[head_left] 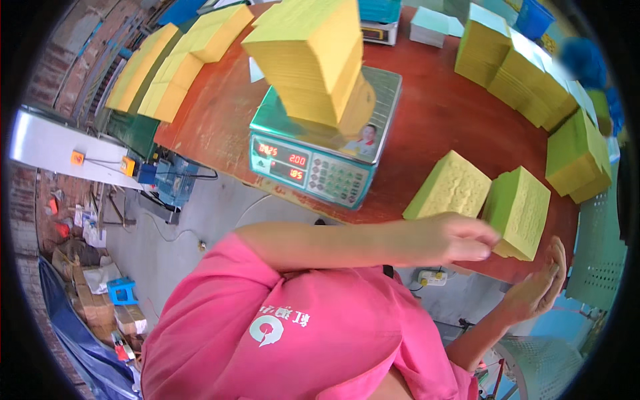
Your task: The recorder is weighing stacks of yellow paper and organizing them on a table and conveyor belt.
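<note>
My left arm reaches across to the right. My left hand (463, 239), slightly blurred, has its fingers loosely bent and apart, with nothing visible in them. It overlaps the near edges of two yellow paper stacks, the left one (453, 187) and the right one (519, 210); whether it touches them I cannot tell. My right hand (539, 285) is raised just beyond the table's near right edge, fingers stretched and palm turned inward, holding nothing. A green digital scale (310, 170) with lit red digits carries a tall block of yellow paper (313, 67).
The red table (427, 120) curves around me. More yellow stacks (507, 67) line its right edge, and others (180, 63) stand at the far left. Behind are a second scale (380, 30), pale paper (430, 27) and a blue bin (533, 19). A metal machine (73, 147) stands left.
</note>
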`<state>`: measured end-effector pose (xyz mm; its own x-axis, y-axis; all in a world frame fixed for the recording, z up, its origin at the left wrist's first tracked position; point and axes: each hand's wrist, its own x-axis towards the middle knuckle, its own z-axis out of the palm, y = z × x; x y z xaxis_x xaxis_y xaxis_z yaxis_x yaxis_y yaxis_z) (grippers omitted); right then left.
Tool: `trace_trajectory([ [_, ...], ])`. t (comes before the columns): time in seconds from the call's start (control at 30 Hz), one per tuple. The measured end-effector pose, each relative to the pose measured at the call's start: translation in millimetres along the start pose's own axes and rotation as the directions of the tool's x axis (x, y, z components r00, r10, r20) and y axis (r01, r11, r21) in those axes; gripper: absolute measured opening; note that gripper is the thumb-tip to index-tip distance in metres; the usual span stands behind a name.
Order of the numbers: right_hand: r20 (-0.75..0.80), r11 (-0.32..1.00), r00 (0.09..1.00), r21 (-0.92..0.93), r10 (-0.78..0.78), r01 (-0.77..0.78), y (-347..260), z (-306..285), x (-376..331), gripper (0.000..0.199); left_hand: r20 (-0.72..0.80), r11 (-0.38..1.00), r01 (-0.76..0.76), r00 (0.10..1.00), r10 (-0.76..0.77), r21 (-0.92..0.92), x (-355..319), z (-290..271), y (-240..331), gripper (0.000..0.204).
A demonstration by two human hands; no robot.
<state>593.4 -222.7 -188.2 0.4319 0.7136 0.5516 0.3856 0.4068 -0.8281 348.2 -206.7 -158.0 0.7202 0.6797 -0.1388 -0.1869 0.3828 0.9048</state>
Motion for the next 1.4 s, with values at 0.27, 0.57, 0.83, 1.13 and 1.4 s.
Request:
trace_trajectory([
  [0.27,0.281,0.960,0.960,0.270,0.001,-0.080,-44.5,123.6,-56.8,0.026,-0.589,0.973,-0.103,0.807,-0.038,-0.204,-210.2,-109.4,-35.4,0.031],
  [0.57,0.312,0.952,0.949,0.276,0.038,-0.129,-88.7,223.6,-120.1,0.025,-0.796,0.946,-0.323,0.565,0.216,0.027,-307.5,-209.9,23.4,0.026],
  [0.83,0.294,0.928,0.932,0.239,0.211,-0.286,-122.2,259.5,-174.9,0.019,0.065,0.146,-0.298,0.597,0.800,0.943,-233.4,-238.7,141.1,0.018],
  [1.13,0.193,0.854,0.882,0.228,0.431,-0.467,-141.0,247.4,-200.7,0.021,0.180,0.025,-0.243,0.779,0.601,0.970,-158.5,-267.0,188.3,0.031],
  [1.4,0.242,0.838,0.868,0.244,0.434,-0.488,-133.5,255.2,-208.2,0.021,0.123,0.122,-0.225,0.826,0.550,0.967,-160.4,-267.9,195.1,0.021],
])
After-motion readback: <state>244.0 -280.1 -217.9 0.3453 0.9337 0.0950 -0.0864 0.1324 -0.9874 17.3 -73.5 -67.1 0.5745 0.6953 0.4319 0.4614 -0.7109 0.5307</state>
